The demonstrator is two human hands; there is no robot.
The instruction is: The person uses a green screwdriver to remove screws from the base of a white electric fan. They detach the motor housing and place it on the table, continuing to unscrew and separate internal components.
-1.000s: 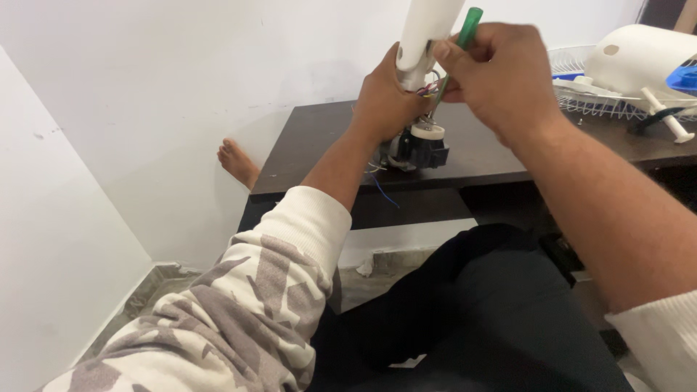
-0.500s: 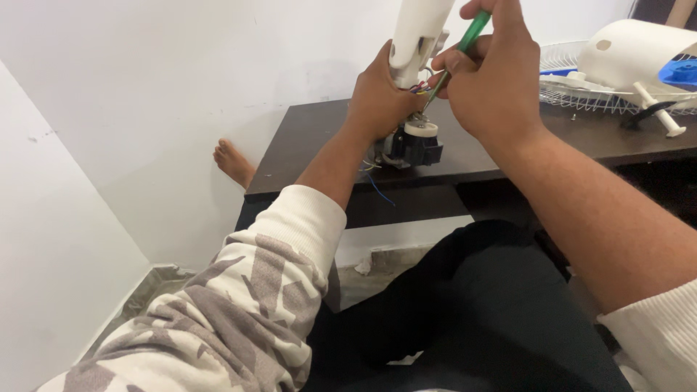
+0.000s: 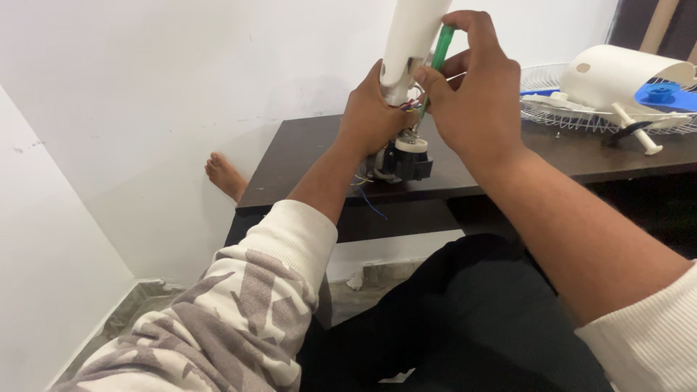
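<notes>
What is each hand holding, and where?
Right hand grips the green screwdriver by its handle; left hand clasps the white tube at its lower end.

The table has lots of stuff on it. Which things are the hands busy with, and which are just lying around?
In use:
left hand gripping the white tube
right hand holding the green screwdriver
black motor part with loose wires

Lying about:
wire fan guard
white fan housing
blue fan piece
white peg
</notes>
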